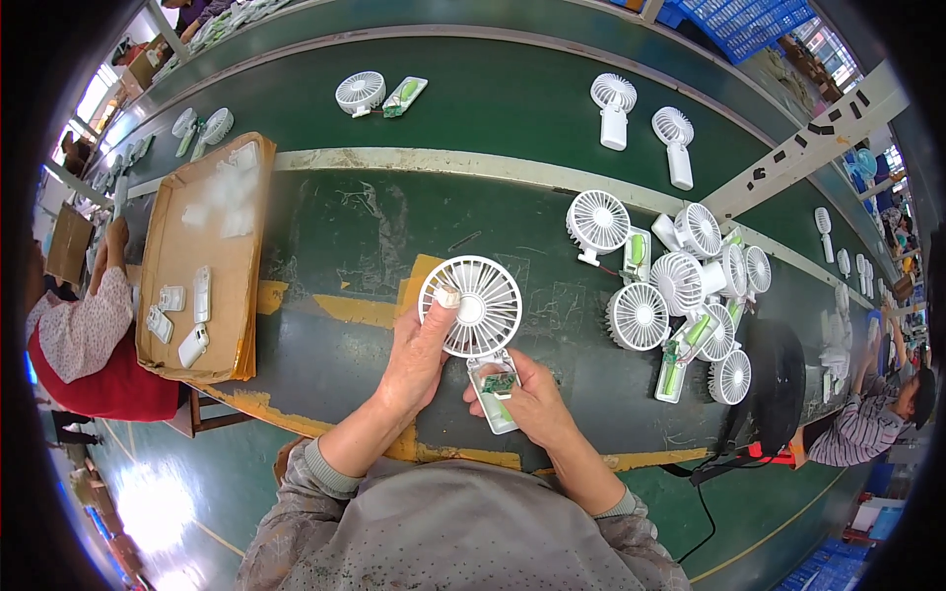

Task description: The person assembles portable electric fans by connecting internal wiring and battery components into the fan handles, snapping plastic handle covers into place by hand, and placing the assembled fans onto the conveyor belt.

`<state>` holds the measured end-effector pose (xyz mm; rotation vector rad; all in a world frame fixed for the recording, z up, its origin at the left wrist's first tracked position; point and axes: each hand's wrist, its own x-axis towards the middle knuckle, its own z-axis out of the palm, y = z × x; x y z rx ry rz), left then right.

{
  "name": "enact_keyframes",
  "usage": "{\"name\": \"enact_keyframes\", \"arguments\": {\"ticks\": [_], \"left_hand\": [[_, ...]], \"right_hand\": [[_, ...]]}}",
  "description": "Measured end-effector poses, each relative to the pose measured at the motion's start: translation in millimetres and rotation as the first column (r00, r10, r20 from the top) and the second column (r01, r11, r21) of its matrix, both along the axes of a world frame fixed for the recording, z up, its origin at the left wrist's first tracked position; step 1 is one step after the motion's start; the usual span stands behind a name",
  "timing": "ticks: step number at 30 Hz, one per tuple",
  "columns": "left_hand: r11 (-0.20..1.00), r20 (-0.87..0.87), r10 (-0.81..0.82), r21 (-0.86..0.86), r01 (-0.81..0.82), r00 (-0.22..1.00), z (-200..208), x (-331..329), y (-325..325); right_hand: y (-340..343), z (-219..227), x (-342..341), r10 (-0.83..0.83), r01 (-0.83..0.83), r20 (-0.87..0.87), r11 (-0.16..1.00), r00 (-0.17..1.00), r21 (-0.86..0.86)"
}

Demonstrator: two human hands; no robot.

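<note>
L hand (416,357) has its grip closed on a white fan (483,320), thumb laid over L side of the round front grille; a pale wrap (447,296) sits round the thumb tip
R hand (535,402) grips same fan lower down, fingers round the handle (501,421), thumb by a green circuit board (500,383) that shows at the handle's opened part; exact finger contact there partly hidden
Fan is held up in front of the person's torso, above near edge of the dark worktop (335,227), grille facing up twd camera, handle pointing down & slightly R
Yellow tape (355,309) runs on worktop just L of fan & along near edge, worn in places
To R on worktop: heap of fans (680,283), approx ten, grilles turned various ways, some touching or overlapping; several have opened handles w/ light-green cells (674,377) showing
To L: shallow cardboard tray (229,305), tilted in view, w/ few white plastic parts (202,294) at near end & crumpled clear bags (236,202) at far end
Beyond worktop, past a pale rail (424,161), a green belt (493,98) carries more fans: one w/ opened handle (405,97) beside its head, plus two upright-looking white ones (613,110) further R
Co-workers: person in red w/ spotted sleeve (89,320) far L, person w/ striped sleeve (855,433) far R; blue crate (744,30) top R
</note>
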<state>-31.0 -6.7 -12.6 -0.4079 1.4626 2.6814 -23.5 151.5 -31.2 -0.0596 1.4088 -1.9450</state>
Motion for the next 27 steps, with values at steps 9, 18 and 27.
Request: {"name": "enact_keyframes", "arguments": {"ticks": [9, 18, 27], "left_hand": [[0.865, -0.214, -0.002, -0.491, -0.106, 0.977, -4.2, 0.2, -6.8], [0.376, -0.317, -0.436, -0.915, -0.149, 0.842, -13.4, 9.9, -10.7], [0.315, -0.280, -0.440, -0.938, -0.146, 0.853, -18.3, 14.3, -15.7]], "right_hand": [[-6.1, -13.6, -6.9, -0.126, 0.129, -0.045, 0.988, 0.991, 0.086], [-14.2, -18.9, -13.2, -0.167, 0.151, 0.105, 0.978, 0.980, 0.144], [-12.3, -24.0, -8.4, -0.165, 0.156, 0.142, 0.985, 0.976, 0.071]]}}
